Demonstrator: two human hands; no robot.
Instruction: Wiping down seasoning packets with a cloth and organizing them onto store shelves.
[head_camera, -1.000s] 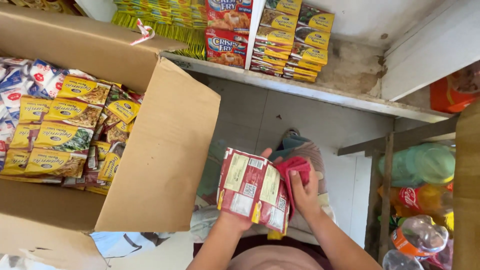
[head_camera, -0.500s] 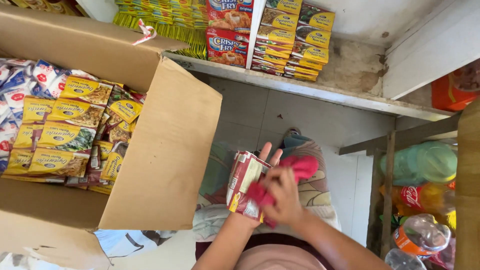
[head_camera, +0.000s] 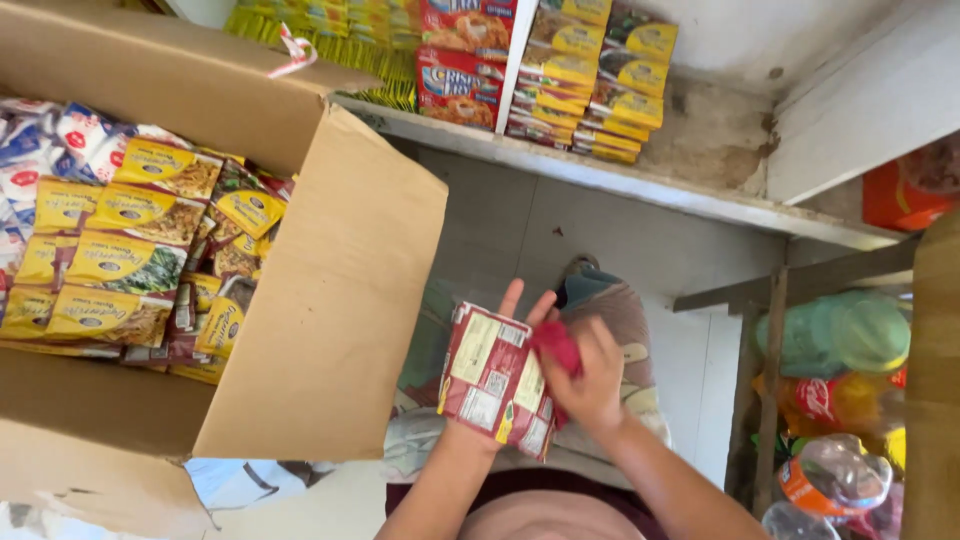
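My right hand (head_camera: 590, 375) has slid across the red cloth (head_camera: 556, 345) and now presses it on the stack of red packets (head_camera: 492, 378). My left hand (head_camera: 515, 320) holds that stack from behind, fingers up. The open cardboard box (head_camera: 330, 300) of packets sits just left, the shelf (head_camera: 640, 185) above.
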